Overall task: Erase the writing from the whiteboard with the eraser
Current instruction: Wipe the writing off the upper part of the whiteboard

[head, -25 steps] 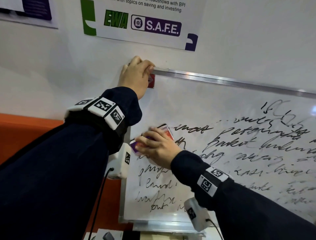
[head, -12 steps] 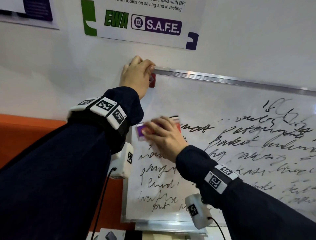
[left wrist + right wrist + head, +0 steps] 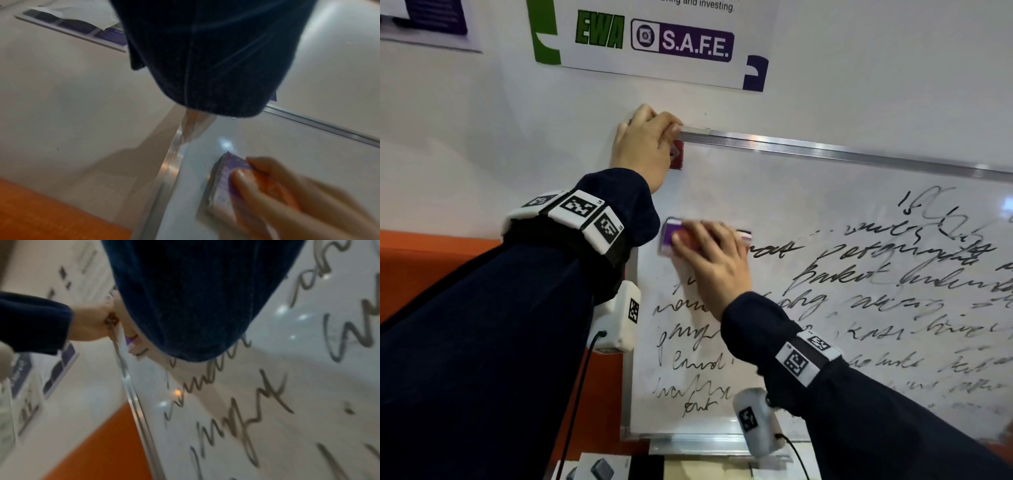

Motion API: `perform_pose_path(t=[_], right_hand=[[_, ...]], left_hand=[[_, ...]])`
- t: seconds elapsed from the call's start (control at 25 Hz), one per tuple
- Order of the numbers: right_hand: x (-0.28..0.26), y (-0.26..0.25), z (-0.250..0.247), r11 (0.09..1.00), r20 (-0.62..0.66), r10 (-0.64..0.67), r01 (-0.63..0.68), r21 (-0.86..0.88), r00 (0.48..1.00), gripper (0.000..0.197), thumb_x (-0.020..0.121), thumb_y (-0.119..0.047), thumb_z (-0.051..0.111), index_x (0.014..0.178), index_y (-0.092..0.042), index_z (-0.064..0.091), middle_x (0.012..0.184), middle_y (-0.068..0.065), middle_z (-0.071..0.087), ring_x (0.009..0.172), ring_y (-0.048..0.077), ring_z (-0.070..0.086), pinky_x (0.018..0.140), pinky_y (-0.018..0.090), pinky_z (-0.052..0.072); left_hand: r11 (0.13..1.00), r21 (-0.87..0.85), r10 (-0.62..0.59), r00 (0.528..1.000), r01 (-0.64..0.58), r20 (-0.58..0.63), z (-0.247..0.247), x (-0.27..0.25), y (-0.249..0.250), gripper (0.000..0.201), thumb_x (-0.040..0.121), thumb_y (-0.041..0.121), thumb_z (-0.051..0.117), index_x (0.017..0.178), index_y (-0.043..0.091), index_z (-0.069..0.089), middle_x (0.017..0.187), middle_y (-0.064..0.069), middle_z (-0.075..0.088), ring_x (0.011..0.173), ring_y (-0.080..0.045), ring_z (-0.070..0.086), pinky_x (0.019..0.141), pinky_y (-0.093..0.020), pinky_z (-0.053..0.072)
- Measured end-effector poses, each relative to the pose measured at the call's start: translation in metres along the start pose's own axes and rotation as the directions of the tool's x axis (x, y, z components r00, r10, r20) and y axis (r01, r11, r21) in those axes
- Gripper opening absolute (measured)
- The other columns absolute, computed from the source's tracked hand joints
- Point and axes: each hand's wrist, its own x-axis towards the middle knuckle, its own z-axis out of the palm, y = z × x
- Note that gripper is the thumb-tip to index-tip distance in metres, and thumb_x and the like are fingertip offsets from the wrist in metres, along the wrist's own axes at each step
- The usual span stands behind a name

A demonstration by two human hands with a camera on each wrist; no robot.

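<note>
A whiteboard [image 3: 825,192] with a silver frame hangs on the wall, covered in black scribbled writing [image 3: 876,260]. My right hand [image 3: 709,253] grips a purple and red eraser [image 3: 671,234] flat against the board's upper left area. In the left wrist view the eraser [image 3: 226,175] shows blurred under my right hand's fingers [image 3: 257,183]. My left hand [image 3: 645,144] grips the board's top left corner, fingers curled over the frame. The right wrist view shows the writing [image 3: 236,410] close up and my left hand [image 3: 90,322] on the frame.
A red tag [image 3: 676,155] sits beside my left hand at the board's corner. A poster [image 3: 654,37] hangs above the board. An orange wall band [image 3: 431,267] runs left of it. The board's tray [image 3: 709,445] lies along the bottom edge.
My right hand has slid the eraser upward and leftward across the board, clearing the start of the top line. My left hand stays on the corner.
</note>
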Motion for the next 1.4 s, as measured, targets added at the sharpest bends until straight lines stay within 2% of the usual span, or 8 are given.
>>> perform_pose_path(t=[0.08,0.24,0.44,0.64,0.84,1.04,1.24,1.4], right_hand=[[0.002,-0.002,0.005,0.999,-0.047,0.013,-0.012,0.035,0.999,0.029,0.093,-0.010,0.060,0.121,-0.015,0.067,0.132,0.012,0.060,0.120,0.034,0.049,0.104,0.051,0.037],[-0.015,0.014,0.000,0.901,0.224,-0.435,0.419,0.117,0.872,0.037,0.089,-0.008,0.057,0.124,-0.018,0.066,0.137,0.011,0.057,0.123,0.036,0.051,0.112,0.052,0.031],[0.009,0.027,-0.013,0.988,-0.090,0.098,-0.108,-0.109,0.991,0.047,0.085,-0.004,0.066,0.130,-0.017,0.061,0.141,0.010,0.053,0.127,0.036,0.041,0.113,0.054,0.024],[-0.025,0.022,-0.007,0.931,0.279,-0.364,0.352,0.092,0.889,0.042,0.086,-0.014,0.054,0.125,-0.024,0.066,0.143,0.006,0.051,0.133,0.035,0.035,0.120,0.049,0.010],[0.004,0.032,-0.018,0.995,-0.015,0.083,-0.084,-0.056,0.996,0.035,0.088,-0.007,0.061,0.121,-0.014,0.069,0.136,0.012,0.057,0.126,0.037,0.040,0.114,0.057,0.023],[-0.033,0.016,-0.014,0.923,0.316,-0.379,0.381,0.058,0.870,0.044,0.085,-0.018,0.044,0.121,-0.027,0.069,0.141,0.006,0.054,0.133,0.036,0.035,0.119,0.055,0.015],[-0.020,0.010,-0.015,0.994,0.139,-0.057,0.069,-0.083,0.989,0.036,0.085,-0.017,0.056,0.116,-0.026,0.070,0.145,0.003,0.049,0.135,0.037,0.033,0.120,0.051,0.010],[-0.041,0.008,-0.007,0.923,0.313,-0.376,0.382,0.046,0.872,0.043,0.087,-0.020,0.048,0.124,-0.030,0.066,0.143,0.001,0.053,0.134,0.036,0.033,0.120,0.049,0.007]], left_hand=[[1.000,0.002,0.002,1.000,-0.002,-0.004,0.000,0.000,0.000,0.033,0.102,0.033,0.036,0.117,0.021,0.063,0.107,-0.006,0.050,0.104,-0.030,0.043,0.094,-0.035,0.036],[1.000,-0.006,0.000,1.000,0.000,0.000,-0.001,-0.001,0.001,0.033,0.102,0.033,0.036,0.117,0.021,0.063,0.107,-0.006,0.050,0.104,-0.030,0.043,0.094,-0.036,0.037],[1.000,0.018,-0.014,1.000,0.014,0.003,-0.001,-0.001,0.003,0.033,0.103,0.033,0.035,0.118,0.021,0.061,0.109,-0.006,0.049,0.104,-0.030,0.043,0.095,-0.035,0.035],[1.000,0.002,-0.021,1.000,0.021,-0.005,-0.003,-0.003,0.003,0.033,0.102,0.033,0.035,0.118,0.022,0.062,0.109,-0.004,0.049,0.103,-0.030,0.042,0.094,-0.033,0.034],[0.997,0.076,-0.032,0.999,0.031,0.006,0.000,-0.002,0.005,0.033,0.103,0.034,0.033,0.119,0.021,0.059,0.114,-0.006,0.048,0.104,-0.031,0.042,0.094,-0.034,0.033],[0.998,0.055,-0.041,0.999,0.040,0.022,-0.003,-0.004,0.006,0.035,0.102,0.036,0.033,0.119,0.021,0.059,0.113,-0.005,0.048,0.102,-0.030,0.042,0.092,-0.033,0.034],[0.992,0.121,-0.049,0.998,0.043,0.042,-0.003,-0.003,0.008,0.035,0.103,0.037,0.031,0.120,0.021,0.057,0.114,-0.006,0.046,0.102,-0.030,0.041,0.091,-0.034,0.033],[0.995,0.092,-0.038,0.999,0.035,0.034,-0.004,-0.004,0.007,0.035,0.103,0.036,0.032,0.119,0.021,0.058,0.114,-0.006,0.047,0.103,-0.031,0.042,0.093,-0.036,0.035]])
